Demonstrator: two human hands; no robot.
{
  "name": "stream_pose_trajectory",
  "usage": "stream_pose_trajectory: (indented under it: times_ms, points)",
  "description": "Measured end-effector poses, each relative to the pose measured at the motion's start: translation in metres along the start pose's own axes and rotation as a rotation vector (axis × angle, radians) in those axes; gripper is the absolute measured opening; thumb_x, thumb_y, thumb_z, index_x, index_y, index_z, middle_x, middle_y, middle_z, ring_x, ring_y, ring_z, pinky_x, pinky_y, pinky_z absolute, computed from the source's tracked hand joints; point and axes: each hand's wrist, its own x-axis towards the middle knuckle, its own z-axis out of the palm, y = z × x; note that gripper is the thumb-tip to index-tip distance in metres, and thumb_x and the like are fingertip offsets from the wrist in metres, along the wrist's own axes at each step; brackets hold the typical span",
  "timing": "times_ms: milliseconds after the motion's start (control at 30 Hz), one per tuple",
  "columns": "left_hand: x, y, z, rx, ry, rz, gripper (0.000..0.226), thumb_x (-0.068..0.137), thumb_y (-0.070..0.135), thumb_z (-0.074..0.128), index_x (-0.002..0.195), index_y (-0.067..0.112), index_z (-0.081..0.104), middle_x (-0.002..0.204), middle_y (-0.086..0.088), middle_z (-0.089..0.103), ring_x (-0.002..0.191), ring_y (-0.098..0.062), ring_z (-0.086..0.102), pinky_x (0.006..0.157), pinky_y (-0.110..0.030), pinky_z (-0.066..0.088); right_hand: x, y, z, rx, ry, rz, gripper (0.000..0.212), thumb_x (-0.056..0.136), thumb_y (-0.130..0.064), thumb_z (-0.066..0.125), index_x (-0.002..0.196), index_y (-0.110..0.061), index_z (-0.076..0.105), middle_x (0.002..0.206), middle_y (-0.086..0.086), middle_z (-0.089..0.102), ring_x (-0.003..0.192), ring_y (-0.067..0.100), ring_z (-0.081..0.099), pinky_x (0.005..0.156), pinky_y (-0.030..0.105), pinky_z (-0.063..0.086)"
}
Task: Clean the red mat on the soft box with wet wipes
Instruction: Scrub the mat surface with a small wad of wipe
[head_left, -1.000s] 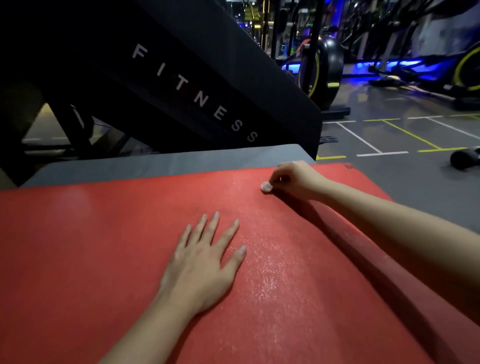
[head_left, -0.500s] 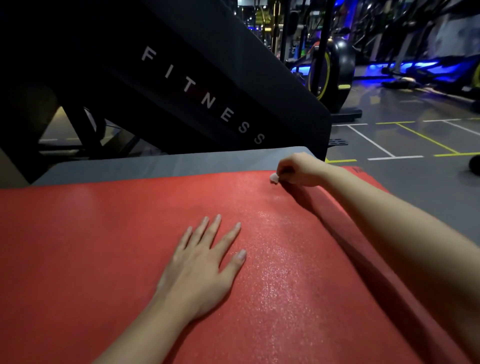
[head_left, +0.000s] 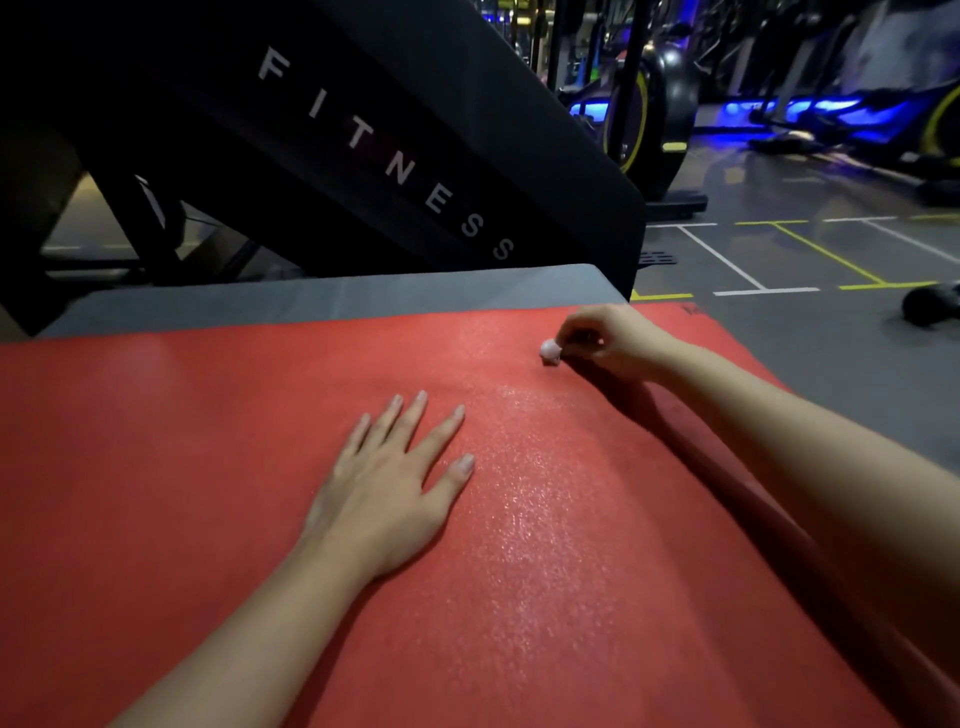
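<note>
The red mat (head_left: 208, 467) has a finely grained, foam-like surface. It is matt on the left and glistens wet in a speckled band down the middle. The soft box (head_left: 311, 301) beneath it shows a smooth grey top with a dull, vinyl-like sheen. The wet wipe (head_left: 549, 351) is a small, crumpled, whitish wad. The black panel (head_left: 467, 130) lettered FITNESS looks smooth and matt. The grey floor (head_left: 779, 182) is glossy and mirrors blue light.

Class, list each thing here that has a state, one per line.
red mat: flat on the soft box, partly wet and glistening
wet wipe: balled up, touching the red mat
right hand: pinches the wet wipe
left hand: flat on the red mat, fingers spread
</note>
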Motion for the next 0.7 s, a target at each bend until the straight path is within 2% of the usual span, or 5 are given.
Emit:
stream_pose_trajectory:
  times_ms: [133,267,400,567,700]
  points:
    - [0.002,0.001,0.001,0.004,-0.005,-0.009,0.078,0.082,0.078,-0.007,0.157,0.055,0.002,0.171,0.01,-0.003,0.157,-0.01,-0.009,0.128,-0.038,-0.004,-0.046,-0.016,-0.003,0.016,-0.022,-0.076,0.008,0.087,-0.028,0.074,0.089,-0.02,0.072,0.085,-0.009,0.065,0.076,0.009,0.057,0.067,0.019,0.04]
    - [0.004,0.0,0.001,0.019,-0.018,-0.013,0.082,0.081,0.078,-0.008,0.158,0.053,0.004,0.171,0.007,0.0,0.157,-0.012,-0.006,0.128,-0.04,-0.001,-0.04,-0.021,0.005,-0.014,0.089,0.053,0.008,0.088,-0.023,0.071,0.091,-0.015,0.071,0.086,-0.003,0.063,0.081,0.018,0.058,0.067,0.023,0.033]
    - [0.002,0.001,-0.002,-0.007,-0.027,-0.01,0.082,0.081,0.078,-0.006,0.158,0.053,0.007,0.171,0.007,0.001,0.157,-0.013,-0.005,0.128,-0.04,-0.001,-0.072,-0.042,0.0,-0.024,-0.006,0.033,0.005,0.088,-0.017,0.07,0.093,-0.016,0.072,0.085,-0.007,0.06,0.08,0.016,0.057,0.066,0.021,0.033]
    - [0.004,-0.001,-0.001,0.008,-0.033,-0.012,0.065,0.097,0.071,0.011,0.159,0.051,0.007,0.171,0.006,0.0,0.157,-0.014,-0.005,0.128,-0.041,-0.001,-0.169,-0.068,-0.023,0.052,-0.133,-0.061,0.008,0.088,-0.016,0.072,0.09,-0.024,0.071,0.084,-0.013,0.062,0.074,0.003,0.057,0.067,0.016,0.041]
    - [0.007,-0.002,-0.002,0.023,-0.049,-0.015,0.063,0.1,0.068,0.014,0.159,0.05,0.007,0.172,0.005,0.001,0.158,-0.015,-0.005,0.128,-0.042,-0.001,-0.21,-0.088,-0.023,0.081,-0.099,-0.04,0.002,0.088,-0.023,0.072,0.087,-0.024,0.07,0.082,-0.009,0.061,0.074,0.008,0.058,0.066,0.02,0.043]
